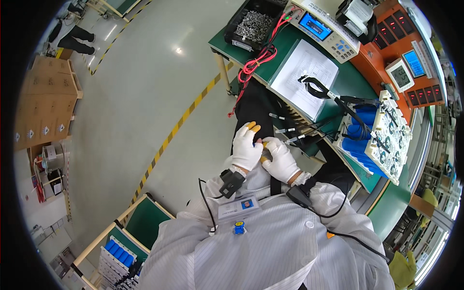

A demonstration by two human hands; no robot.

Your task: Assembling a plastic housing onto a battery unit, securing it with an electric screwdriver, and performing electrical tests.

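Note:
My left hand (246,149), in a white glove with yellow fingertips, is raised over my lap with its fingers apart. My right hand (280,160), gloved the same way, is curled close against the left thumb; whatever is pinched there is too small to make out. Just beyond the hands, several black cables with white-tagged ends (286,130) hang past the bench edge. They run toward a battery pack (386,135) of blue cylindrical cells in a white holder, standing on the green bench at right. A looped black cable bundle (316,88) lies over printed sheets (307,72).
On the bench stand a black bin of small metal parts (253,25), a test meter (324,29) with red leads (253,63), and an orange instrument panel (382,53). A cart (145,217) with another cell pack is at lower left. Cardboard boxes (46,106) stand far left.

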